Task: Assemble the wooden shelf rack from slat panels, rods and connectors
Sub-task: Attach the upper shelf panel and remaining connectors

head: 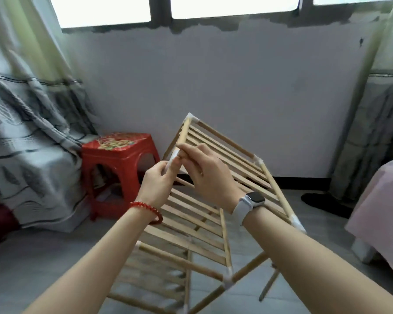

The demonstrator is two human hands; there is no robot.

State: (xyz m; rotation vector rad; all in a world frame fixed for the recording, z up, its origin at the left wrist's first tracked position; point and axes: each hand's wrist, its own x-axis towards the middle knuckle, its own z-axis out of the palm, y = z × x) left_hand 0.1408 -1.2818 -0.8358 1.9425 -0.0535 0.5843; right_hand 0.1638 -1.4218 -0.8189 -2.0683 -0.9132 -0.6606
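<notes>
Wooden rack (197, 214) stands tilted on grey floor (55, 264), its lower slats blurred. At its upper left corner, left hand (158, 180) pinches a white connector (174, 156); right hand (207, 168) grips the rod (183, 134) there. Red stool (116, 168) left of rack, below window (213, 5).

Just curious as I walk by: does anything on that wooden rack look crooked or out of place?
Yes. The top slat panel sits tilted, its far corner raised, not level like the shelf below. Both hands, left hand and right hand, hold its near corner connector, apparently unjoined.
</notes>
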